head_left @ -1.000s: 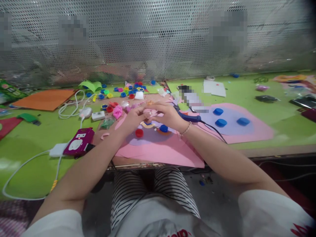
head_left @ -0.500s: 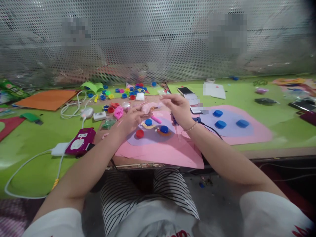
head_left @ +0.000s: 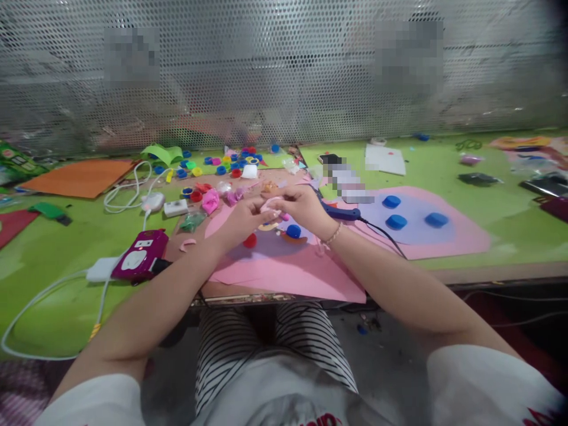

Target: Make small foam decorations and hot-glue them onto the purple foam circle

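Observation:
My left hand (head_left: 242, 222) and my right hand (head_left: 304, 208) meet above the pink paper sheet (head_left: 310, 275), fingers pinched on a small pale pink piece (head_left: 270, 206), perhaps paper or thin plastic. Its far side is hidden by the fingers. Under the hands, a lilac paper shape (head_left: 270, 254) lies on the sheet, with a red bottle cap (head_left: 250, 240), a blue bottle cap (head_left: 293, 231) and an orange curved piece (head_left: 296, 240). Part of a bright pink stick shows below my right fingers. Beside my right wrist lies a dark blue corded tool (head_left: 341, 212).
A second pink sheet (head_left: 470, 239) with blue caps (head_left: 396, 222) lies at right. Several loose caps (head_left: 244, 160) are scattered at the back before a perforated metal screen (head_left: 275, 71). A magenta power adaptor (head_left: 141, 254) with white cables stands left; a phone (head_left: 331, 158) lies behind.
My right hand has come down and left to join my left hand at the pale pink piece. The piece is now mostly covered by fingers, and the blue tool is more visible.

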Tool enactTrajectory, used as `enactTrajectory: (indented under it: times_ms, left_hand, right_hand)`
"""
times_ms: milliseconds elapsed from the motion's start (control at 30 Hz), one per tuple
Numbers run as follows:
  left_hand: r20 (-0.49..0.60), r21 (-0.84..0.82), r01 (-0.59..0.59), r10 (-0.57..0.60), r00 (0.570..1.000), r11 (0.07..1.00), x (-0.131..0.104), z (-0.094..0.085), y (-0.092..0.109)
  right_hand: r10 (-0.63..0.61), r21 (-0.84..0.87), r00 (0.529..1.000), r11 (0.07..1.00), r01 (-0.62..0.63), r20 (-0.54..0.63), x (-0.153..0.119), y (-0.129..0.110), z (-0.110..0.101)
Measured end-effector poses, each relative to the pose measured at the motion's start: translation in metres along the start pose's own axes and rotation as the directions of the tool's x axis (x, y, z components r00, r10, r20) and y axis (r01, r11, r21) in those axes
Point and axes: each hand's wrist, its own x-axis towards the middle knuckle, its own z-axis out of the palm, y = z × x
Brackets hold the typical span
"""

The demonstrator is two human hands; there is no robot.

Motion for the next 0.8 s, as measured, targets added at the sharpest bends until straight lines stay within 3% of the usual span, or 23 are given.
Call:
enactTrajectory:
  times_ms: [100, 200, 333, 400, 500, 633, 733, 800]
  left_hand:
    - [-0.045, -0.005, -0.018, 0.017, 0.999, 1.000, 0.002, 0.001, -0.004]
    - [-0.078, -0.094, -0.019, 0.012, 0.997, 0.995, 0.008, -0.004, -0.015]
    - [-0.135, -0.174, 0.036, -0.060, 0.989, 0.984, 0.014, -0.010, -0.021]
    - [-0.136, -0.216, 0.052, -0.083, 0.987, 0.975, 0.014, -0.009, -0.020]
    - [-0.070, -0.324, 0.047, -0.074, 0.995, 0.945, 0.013, -0.005, -0.016]
    - [0.030, -0.388, 0.054, -0.046, 0.998, 0.920, 0.007, -0.003, -0.011]
    - [0.079, -0.268, 0.002, 0.020, 0.997, 0.963, 0.003, -0.002, -0.009]
    - [0.030, -0.099, -0.046, 0.049, 0.998, 0.994, 0.001, -0.002, -0.007]
  right_hand:
    - [0.042, 0.096, 0.993, 0.995, -0.032, -0.112, 0.004, 0.003, 0.000]
    - [0.067, 0.140, 0.955, 0.990, -0.027, -0.290, 0.011, 0.011, -0.007]
    - [0.024, 0.172, 0.908, 0.984, 0.053, -0.419, 0.015, 0.014, -0.023]
    - [-0.065, 0.135, 0.923, 0.983, 0.125, -0.379, 0.012, 0.010, -0.026]
    - [-0.213, 0.018, 0.965, 0.976, 0.218, -0.150, 0.005, 0.002, -0.023]
    - [-0.263, -0.195, 0.962, 0.942, 0.273, 0.077, -0.001, 0.001, -0.012]
    - [-0.200, -0.311, 0.969, 0.920, 0.237, 0.147, -0.002, 0.004, -0.006]
    - [-0.199, -0.365, 0.963, 0.896, 0.254, 0.181, -0.003, 0.004, -0.003]
